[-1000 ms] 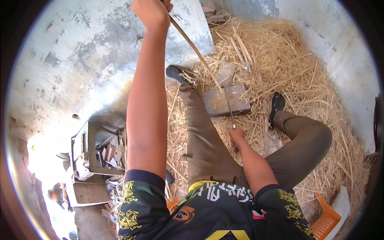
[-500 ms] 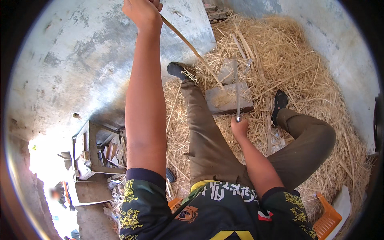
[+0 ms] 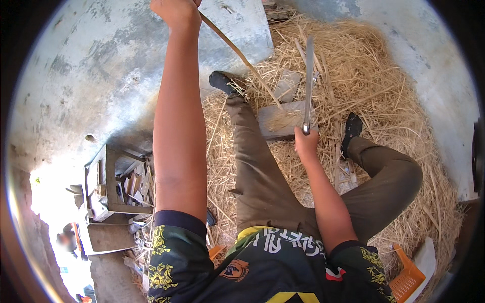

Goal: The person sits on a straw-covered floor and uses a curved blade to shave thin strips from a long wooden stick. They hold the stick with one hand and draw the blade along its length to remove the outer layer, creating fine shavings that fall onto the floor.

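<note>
My left hand (image 3: 178,12) is raised at the top edge of the view, closed around the upper end of a long, slightly bent cane-like stick (image 3: 233,49). The stick slants down to the right, and its lower end meets a greyish block (image 3: 291,107) between my feet. My right hand (image 3: 306,142) grips the handle of a long-bladed knife (image 3: 308,76) just in front of the block. Its blade points away from me, over the block's right part and apart from the stick. Fine shavings lie on the block's top.
Straw-like strips (image 3: 353,60) cover the floor around my legs. A flat grey slab (image 3: 287,86) lies behind the block. At left stands a wooden frame (image 3: 112,177) with scraps inside. An orange perforated basket (image 3: 407,281) sits at lower right. A person (image 3: 68,240) is outside at far left.
My right hand has moved forward, carrying the knife farther away from me, its blade tip now higher in view. My left hand still holds the stick in nearly the same place.
</note>
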Tool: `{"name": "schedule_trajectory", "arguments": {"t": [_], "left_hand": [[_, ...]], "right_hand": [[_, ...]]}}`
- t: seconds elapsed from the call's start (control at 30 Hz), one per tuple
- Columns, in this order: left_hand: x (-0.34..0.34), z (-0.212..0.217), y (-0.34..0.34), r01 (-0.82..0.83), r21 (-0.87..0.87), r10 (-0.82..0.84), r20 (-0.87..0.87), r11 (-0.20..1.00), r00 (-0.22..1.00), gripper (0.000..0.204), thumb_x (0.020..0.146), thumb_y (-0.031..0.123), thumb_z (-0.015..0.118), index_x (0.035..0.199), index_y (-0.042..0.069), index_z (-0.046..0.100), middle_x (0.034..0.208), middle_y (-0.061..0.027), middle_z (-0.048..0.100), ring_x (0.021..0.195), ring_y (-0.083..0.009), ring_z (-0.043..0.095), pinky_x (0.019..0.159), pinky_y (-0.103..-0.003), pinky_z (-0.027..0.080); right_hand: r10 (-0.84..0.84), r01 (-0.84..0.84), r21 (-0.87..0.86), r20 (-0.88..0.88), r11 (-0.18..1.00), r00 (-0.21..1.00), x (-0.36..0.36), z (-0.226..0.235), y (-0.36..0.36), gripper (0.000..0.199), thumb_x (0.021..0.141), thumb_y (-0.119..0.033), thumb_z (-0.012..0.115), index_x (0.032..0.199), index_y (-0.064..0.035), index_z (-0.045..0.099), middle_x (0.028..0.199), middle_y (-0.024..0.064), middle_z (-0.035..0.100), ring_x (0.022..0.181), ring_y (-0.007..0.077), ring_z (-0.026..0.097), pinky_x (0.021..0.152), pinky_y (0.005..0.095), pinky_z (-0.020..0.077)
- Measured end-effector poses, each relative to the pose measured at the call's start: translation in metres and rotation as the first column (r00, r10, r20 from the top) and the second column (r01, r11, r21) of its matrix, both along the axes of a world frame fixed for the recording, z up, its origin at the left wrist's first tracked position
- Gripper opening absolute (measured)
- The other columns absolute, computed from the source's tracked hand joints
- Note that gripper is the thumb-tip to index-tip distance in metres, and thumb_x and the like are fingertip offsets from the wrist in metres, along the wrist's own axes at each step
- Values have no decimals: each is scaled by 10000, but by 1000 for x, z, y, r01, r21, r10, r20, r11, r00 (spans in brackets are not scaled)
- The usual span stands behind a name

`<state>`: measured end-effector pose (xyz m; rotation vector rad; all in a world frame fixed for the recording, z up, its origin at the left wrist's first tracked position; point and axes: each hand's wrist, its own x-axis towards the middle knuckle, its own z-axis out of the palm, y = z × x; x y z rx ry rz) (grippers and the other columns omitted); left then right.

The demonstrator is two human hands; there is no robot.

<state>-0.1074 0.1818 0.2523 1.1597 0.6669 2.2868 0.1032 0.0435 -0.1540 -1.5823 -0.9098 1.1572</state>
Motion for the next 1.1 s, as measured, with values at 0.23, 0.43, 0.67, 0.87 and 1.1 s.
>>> {"name": "schedule_trajectory", "arguments": {"t": [0.23, 0.43, 0.67, 0.87, 1.1], "left_hand": [[-14, 11, -15, 802, -21, -787, 179, 597, 590, 474, 1075, 451, 397, 675, 208, 327, 565, 52, 255, 446, -100, 220, 412, -280, 162], [-11, -2, -7, 266, 9, -263, -117, 964, 958, 452, 1078, 418, 396, 684, 211, 322, 576, 53, 258, 467, -99, 223, 432, -278, 175], [-14, 2, -15, 253, 3, -252, -112, 967, 961, 437, 1075, 383, 389, 683, 202, 319, 573, 48, 260, 460, -99, 227, 423, -284, 172], [-8, 4, -8, 303, 10, -300, -130, 953, 945, 452, 1075, 397, 387, 676, 199, 313, 569, 48, 254, 454, -103, 224, 417, -287, 166], [-14, -1, -7, 305, 20, -299, -142, 952, 944, 464, 1079, 434, 386, 683, 204, 319, 573, 49, 248, 465, -105, 225, 425, -283, 175]], "right_hand": [[203, -114, -436, 163, 893, 966, 11, -88, -33, 298, 825, -214, 666, 795, 82, 648, 685, 207, 662, 582, 347, 641, 614, 460, 509], [43, -36, -24, 437, 999, 898, 12, -16, -5, 322, 811, -244, 682, 778, 77, 669, 677, 226, 665, 686, 379, 687, 685, 485, 513], [-141, 137, 35, 292, 990, 946, 1, -62, -24, 325, 818, -236, 695, 678, 37, 589, 621, 122, 616, 579, 232, 589, 566, 441, 432], [139, -24, -299, 368, 954, 920, 16, -118, -33, 314, 812, -247, 697, 744, 56, 653, 636, 138, 644, 599, 279, 665, 573, 449, 488], [59, -69, 68, 137, 995, 989, 9, -18, 5, 375, 837, -249, 677, 626, 55, 617, 546, 151, 597, 522, 291, 594, 582, 448, 446]]}}
